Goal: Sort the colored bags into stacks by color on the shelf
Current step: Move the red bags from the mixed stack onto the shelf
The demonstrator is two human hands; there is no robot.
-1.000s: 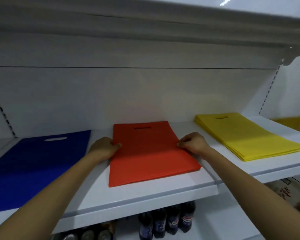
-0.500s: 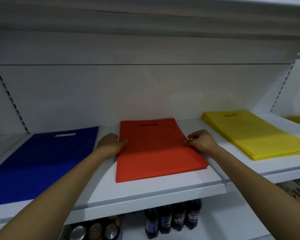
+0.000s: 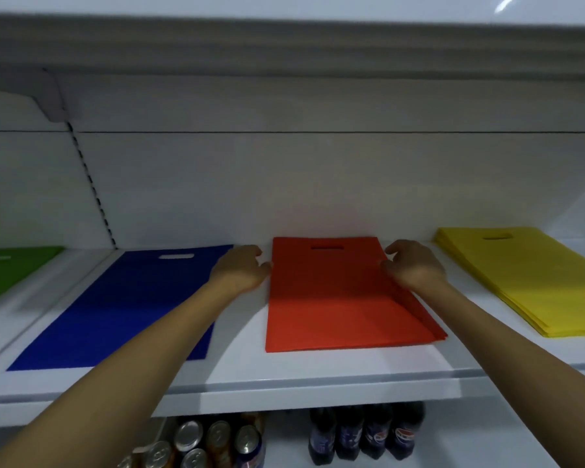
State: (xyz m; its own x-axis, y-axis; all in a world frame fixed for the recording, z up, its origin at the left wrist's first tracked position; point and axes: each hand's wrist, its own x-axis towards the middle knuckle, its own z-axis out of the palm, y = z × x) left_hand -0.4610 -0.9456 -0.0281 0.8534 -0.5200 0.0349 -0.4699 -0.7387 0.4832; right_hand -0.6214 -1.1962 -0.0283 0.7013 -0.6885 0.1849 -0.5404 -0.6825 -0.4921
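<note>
A red bag stack lies in the middle of the white shelf, its handle cutout toward the back wall. My left hand touches the stack's left edge near the far end, fingers loosely curled. My right hand rests against the right edge, fingers spread loosely and holding nothing. To the left lies a blue bag stack, partly crossed by my left forearm. A yellow bag stack sits at the right. A green bag shows at the far left edge.
An upper shelf overhangs close above. Dark soda bottles and drink cans stand on the level below. A slotted upright runs down the back panel at the left.
The red stack has slid back toward the rear wall and lies straighter. Both hands moved up its sides and loosened their pinch. The view swung left, bringing the green bag in.
</note>
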